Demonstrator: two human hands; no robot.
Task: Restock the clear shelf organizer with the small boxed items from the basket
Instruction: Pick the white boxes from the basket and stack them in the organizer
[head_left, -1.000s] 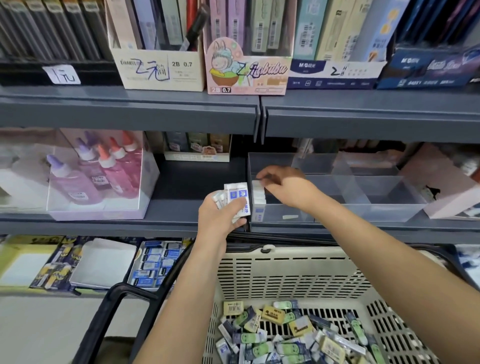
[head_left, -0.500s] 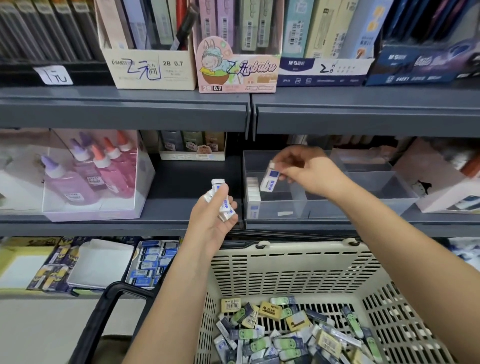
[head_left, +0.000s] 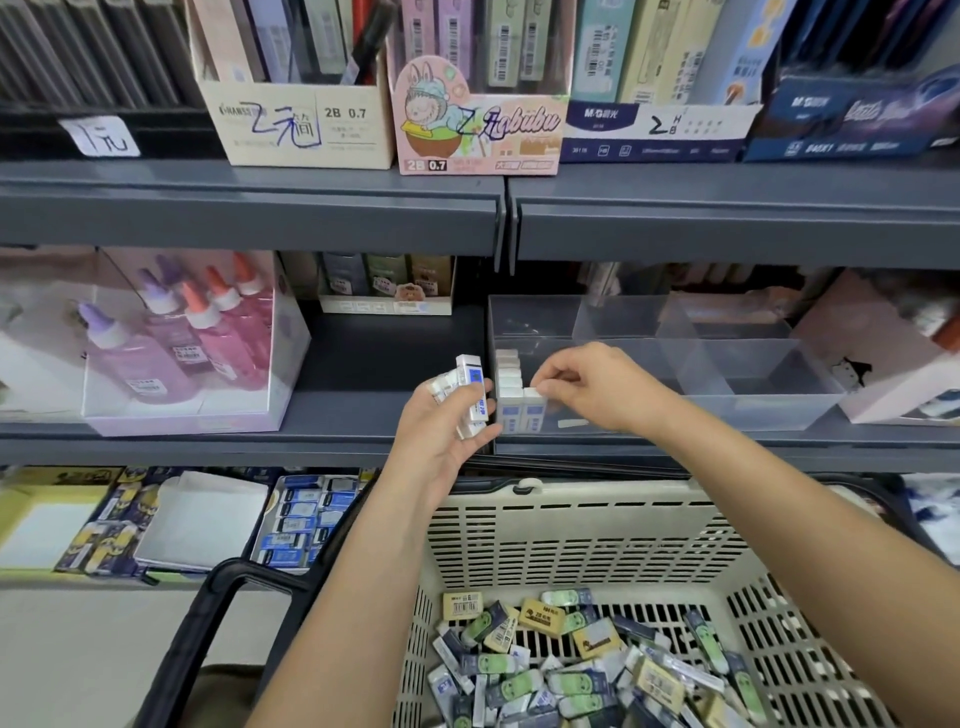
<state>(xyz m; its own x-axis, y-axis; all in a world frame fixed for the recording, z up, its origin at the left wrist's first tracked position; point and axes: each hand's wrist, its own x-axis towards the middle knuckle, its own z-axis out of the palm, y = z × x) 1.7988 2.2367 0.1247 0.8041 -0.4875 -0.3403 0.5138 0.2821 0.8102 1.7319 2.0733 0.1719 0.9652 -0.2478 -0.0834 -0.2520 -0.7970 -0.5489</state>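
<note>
A clear shelf organizer with several compartments sits on the middle shelf. A row of white-and-blue boxed erasers stands upright along its left wall. My right hand pinches one such eraser at the front of that compartment, beside the row. My left hand hovers just left of the organizer, gripping a small stack of the same erasers. Below, a beige slotted basket holds many loose boxed erasers.
A clear box of glue bottles stands at the left of the same shelf. Pencil-lead display boxes line the shelf above. A pink box stands right of the organizer. The basket's black handle juts left. Stationery packs fill the lower shelf.
My right hand came down from above the organizer with one eraser and now holds it at the compartment's front beside the row. My left hand stayed in place with its stack.
</note>
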